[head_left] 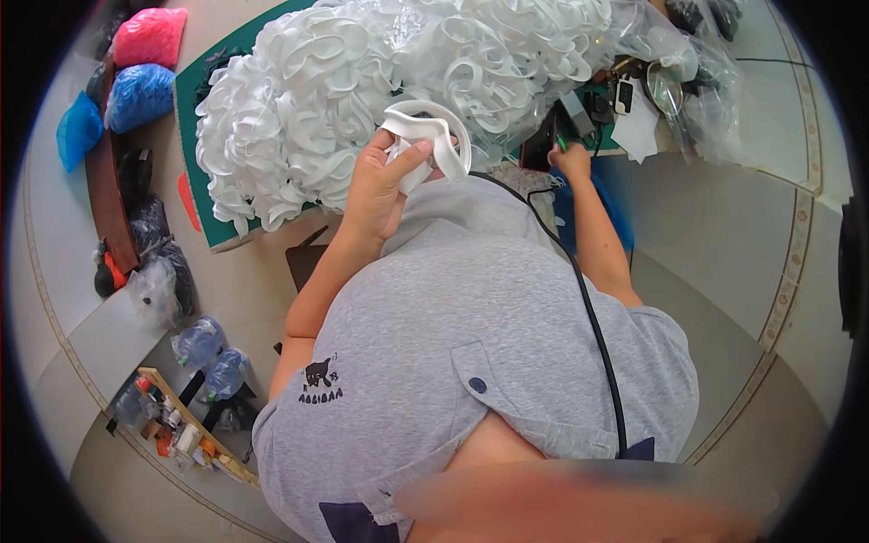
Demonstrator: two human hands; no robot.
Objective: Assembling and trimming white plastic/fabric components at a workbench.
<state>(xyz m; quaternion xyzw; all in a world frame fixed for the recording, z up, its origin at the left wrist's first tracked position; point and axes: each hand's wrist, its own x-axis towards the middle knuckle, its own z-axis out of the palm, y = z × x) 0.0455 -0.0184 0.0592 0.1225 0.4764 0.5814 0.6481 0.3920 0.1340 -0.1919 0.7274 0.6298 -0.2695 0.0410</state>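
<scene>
My left hand (381,174) is closed on a white looped strip (455,149), smooth and soft-edged, held up in front of my chest. Thumb and fingers pinch its near end, and the rest curves round to the right. Behind it rises a big heap of similar white curled strips (312,100), heaped over the table. At the table's right side my right hand (572,161) has its fingers closed round a slim green thing (561,143), whose kind is too small to make out. Right beside those fingers lies a dark flat object (538,147).
The green table top (190,118) shows at the left edge. Clear plastic bags (665,95), a grey box (574,115) and white paper (637,131) crowd the right end. A black cable (579,281) runs down my front. Pink (149,36) and blue bags (140,98) lie at far left.
</scene>
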